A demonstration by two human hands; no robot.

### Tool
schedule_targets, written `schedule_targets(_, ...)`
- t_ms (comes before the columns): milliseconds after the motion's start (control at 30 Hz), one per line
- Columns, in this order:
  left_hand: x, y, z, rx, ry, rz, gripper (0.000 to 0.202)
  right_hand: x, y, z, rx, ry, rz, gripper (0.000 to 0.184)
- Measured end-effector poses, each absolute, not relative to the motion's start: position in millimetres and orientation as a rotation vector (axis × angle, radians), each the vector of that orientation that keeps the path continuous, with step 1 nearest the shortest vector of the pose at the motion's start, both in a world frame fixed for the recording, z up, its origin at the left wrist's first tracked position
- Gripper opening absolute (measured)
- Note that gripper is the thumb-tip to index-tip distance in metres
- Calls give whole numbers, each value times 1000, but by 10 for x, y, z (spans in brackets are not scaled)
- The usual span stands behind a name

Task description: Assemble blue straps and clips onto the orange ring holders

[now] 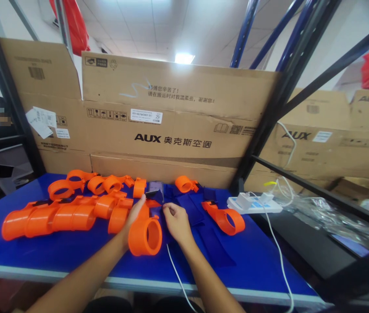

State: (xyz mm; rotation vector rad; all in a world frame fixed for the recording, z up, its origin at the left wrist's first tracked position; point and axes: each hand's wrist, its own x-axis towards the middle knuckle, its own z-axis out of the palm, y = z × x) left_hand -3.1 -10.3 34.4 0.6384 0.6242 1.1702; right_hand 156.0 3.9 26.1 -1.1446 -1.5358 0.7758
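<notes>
An AUX air-conditioner carton (178,124) is standing as a printed cardboard wall behind your blue tabletop (67,254). Across the left of that surface, a row of orange ring pieces (73,217) is lying nearly end to end, with more of them clustering behind. Dark blue strips (217,248) are overlapping on the right, near a white power strip (271,206) that is resting at the table's far right edge. Your right hand (177,221) is bending inward, its fingers curling and their tips drawing close together beside dark blue material; whether they are pinching it, you cannot tell from this view. Your left hand (134,215) is gripping the held orange ring (136,240), its thumb side showing and most of its fingers hiding behind the piece. That ring is hanging just left of your right hand, its round opening facing right and toward you. Between your forearms, a thin white cable (179,279) is trailing over the front edge.
</notes>
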Motion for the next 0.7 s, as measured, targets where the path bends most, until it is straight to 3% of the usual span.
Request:
schedule_targets(133, -25, -68, 278, 623, 727, 1319, 54, 1676, 117, 265, -1173, -1436, 642, 34)
schedule_targets(333, -12, -76, 170, 634, 865, 1486, 45, 2003, 240, 346, -1198, -1140, 416, 57)
schedule_targets(533, 21, -144, 231, 863, 875, 1441, 44, 2103, 225, 412, -1208, -1134, 329, 59)
schedule_targets(700, 43, -150, 241, 1092, 845, 1398, 42, 2294, -83, 539, -1388, -1471, 205, 51)
